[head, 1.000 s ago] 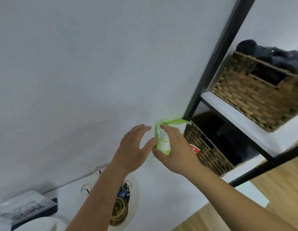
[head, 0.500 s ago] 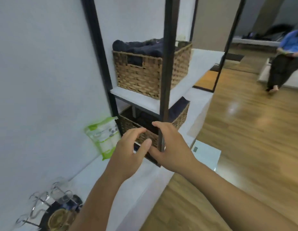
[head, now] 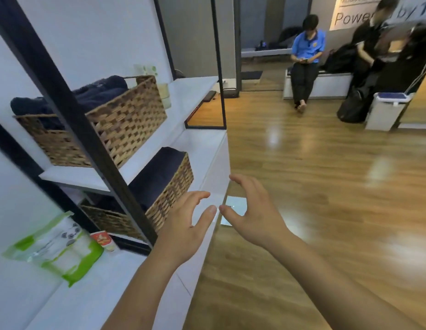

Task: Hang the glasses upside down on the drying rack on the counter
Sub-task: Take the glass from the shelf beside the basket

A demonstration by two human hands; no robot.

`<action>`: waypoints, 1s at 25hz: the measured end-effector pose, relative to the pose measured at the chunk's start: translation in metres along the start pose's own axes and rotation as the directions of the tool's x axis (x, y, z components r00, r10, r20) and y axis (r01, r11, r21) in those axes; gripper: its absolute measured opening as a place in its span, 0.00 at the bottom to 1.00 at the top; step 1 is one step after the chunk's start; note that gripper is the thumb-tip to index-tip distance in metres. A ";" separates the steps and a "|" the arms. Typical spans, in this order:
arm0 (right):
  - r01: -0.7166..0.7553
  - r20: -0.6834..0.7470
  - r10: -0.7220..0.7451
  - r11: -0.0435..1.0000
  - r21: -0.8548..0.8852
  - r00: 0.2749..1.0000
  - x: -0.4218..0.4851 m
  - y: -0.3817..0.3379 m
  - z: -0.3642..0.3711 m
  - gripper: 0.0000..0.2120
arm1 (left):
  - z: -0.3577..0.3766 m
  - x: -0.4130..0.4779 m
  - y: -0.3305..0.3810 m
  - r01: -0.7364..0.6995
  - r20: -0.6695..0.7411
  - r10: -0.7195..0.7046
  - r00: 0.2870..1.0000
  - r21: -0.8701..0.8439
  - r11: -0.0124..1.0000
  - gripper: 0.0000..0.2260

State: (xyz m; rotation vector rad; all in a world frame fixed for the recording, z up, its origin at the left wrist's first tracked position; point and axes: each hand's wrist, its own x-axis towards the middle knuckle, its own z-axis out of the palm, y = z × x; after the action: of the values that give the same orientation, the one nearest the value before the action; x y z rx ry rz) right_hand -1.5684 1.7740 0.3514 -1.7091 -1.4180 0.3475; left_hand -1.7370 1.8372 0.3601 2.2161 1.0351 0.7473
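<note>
My left hand (head: 183,225) and my right hand (head: 252,215) are raised side by side over the right edge of the white counter (head: 88,294). Both hold nothing, with fingers curved and apart; the two thumb tips nearly touch. No glasses and no drying rack are in view.
A black-framed shelf (head: 107,163) holds two wicker baskets (head: 126,120) (head: 169,189) with dark towels. A green-and-white packet (head: 57,248) and a small red cup (head: 103,239) stand on the counter by the wall. A white scale (head: 234,206) lies on the wooden floor. People sit at the far right.
The view has swung right, away from the wall and the rack with glasses, which dropped out of sight. My hands stayed raised and empty and spread slightly apart.
</note>
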 end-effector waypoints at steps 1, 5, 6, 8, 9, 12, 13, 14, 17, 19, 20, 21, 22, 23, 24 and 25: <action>-0.014 -0.010 0.014 1.000 -0.003 1.000 0.008 0.008 -0.003 0.30 | 0.007 0.015 0.000 -0.010 0.006 0.010 1.000 -0.002 1.000 0.17; -0.059 -0.024 0.058 0.996 -0.062 0.998 0.056 0.038 -0.012 0.29 | 0.033 0.081 -0.010 -0.030 0.005 0.031 1.000 -0.081 0.996 0.13; -0.061 -0.033 0.059 0.995 -0.084 0.998 0.074 0.043 -0.014 0.29 | 0.037 0.102 -0.015 -0.039 -0.013 0.038 0.999 -0.117 0.992 0.13; -0.067 -0.044 0.063 0.990 -0.120 0.997 0.119 0.046 -0.018 0.30 | 0.038 0.144 -0.024 -0.050 -0.045 0.043 0.998 -0.168 0.984 0.13; -0.072 -0.044 0.067 0.987 -0.146 0.997 0.142 0.044 -0.021 0.30 | 0.036 0.165 -0.029 -0.046 -0.053 0.036 0.998 -0.191 0.981 0.13; -0.041 -0.091 0.021 0.973 -0.225 0.996 0.205 0.039 -0.023 0.30 | 0.021 0.221 -0.045 -0.056 -0.088 0.036 0.995 -0.239 0.970 0.12; -0.020 -0.096 -0.004 0.970 -0.244 0.995 0.219 0.039 -0.021 0.30 | 0.017 0.237 -0.051 -0.062 -0.114 0.032 0.993 -0.265 0.962 0.12; -0.006 -0.089 -0.018 0.965 -0.263 0.996 0.235 0.042 -0.016 0.30 | 0.015 0.253 -0.059 -0.056 -0.142 0.015 0.990 -0.295 0.954 0.12; 0.007 -0.022 -0.014 0.960 -0.280 1.000 0.273 0.050 -0.005 0.30 | 0.013 0.284 -0.079 -0.014 -0.178 -0.052 0.983 -0.350 0.937 0.10; 0.029 0.005 -0.028 0.962 -0.272 1.000 0.302 0.056 0.004 0.30 | 0.015 0.302 -0.091 0.016 -0.174 -0.086 0.981 -0.368 0.930 0.10; 0.043 0.014 -0.040 0.966 -0.256 0.999 0.315 0.060 0.009 0.30 | 0.015 0.311 -0.095 0.033 -0.178 -0.107 0.978 -0.374 0.927 0.10; 0.058 0.030 -0.052 0.971 -0.234 0.998 0.328 0.063 0.013 0.31 | 0.016 0.321 -0.099 0.051 -0.186 -0.129 0.974 -0.376 0.925 0.09; 0.078 0.055 -0.068 0.974 -0.211 0.996 0.343 0.069 0.019 0.31 | 0.017 0.333 -0.105 0.072 -0.199 -0.155 0.968 -0.368 0.927 0.09; 0.101 0.080 -0.086 0.976 -0.194 0.993 0.358 0.077 0.023 0.31 | 0.018 0.345 -0.108 0.092 -0.212 -0.175 0.961 -0.350 0.932 0.09; 0.116 0.098 -0.100 0.977 -0.177 0.990 0.374 0.085 0.027 0.31 | 0.018 0.358 -0.111 0.111 -0.222 -0.191 0.956 -0.328 0.938 0.09; 0.126 0.109 -0.109 0.979 -0.161 0.988 0.392 0.094 0.030 0.32 | 0.019 0.373 -0.113 0.120 -0.237 -0.199 0.951 -0.309 0.943 0.10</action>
State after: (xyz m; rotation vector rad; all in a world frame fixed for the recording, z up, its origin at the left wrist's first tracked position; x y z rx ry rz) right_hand -1.4043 2.1420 0.3807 -1.7519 -1.6535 0.2577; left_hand -1.5762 2.1924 0.3589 1.7898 1.1362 1.0698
